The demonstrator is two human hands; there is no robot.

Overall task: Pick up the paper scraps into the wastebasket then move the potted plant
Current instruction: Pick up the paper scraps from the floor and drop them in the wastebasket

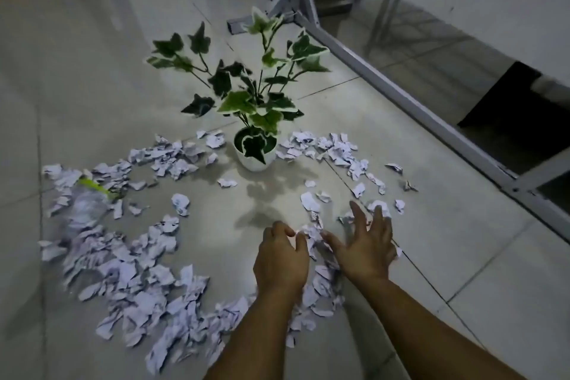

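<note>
Gathering step, barely begun: left hand (282,256) curled, pinching scraps (311,237), right hand (367,244) spread flat over them, plant (254,151) upright amid the litter; next, scooping up a handful, wastebasket not clearly made out.

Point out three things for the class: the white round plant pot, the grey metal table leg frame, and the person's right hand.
white round plant pot (253,162), head view, on its front wall.
grey metal table leg frame (398,92), head view, on the long floor bar.
right hand (368,245), head view, on the back of the hand.
</note>
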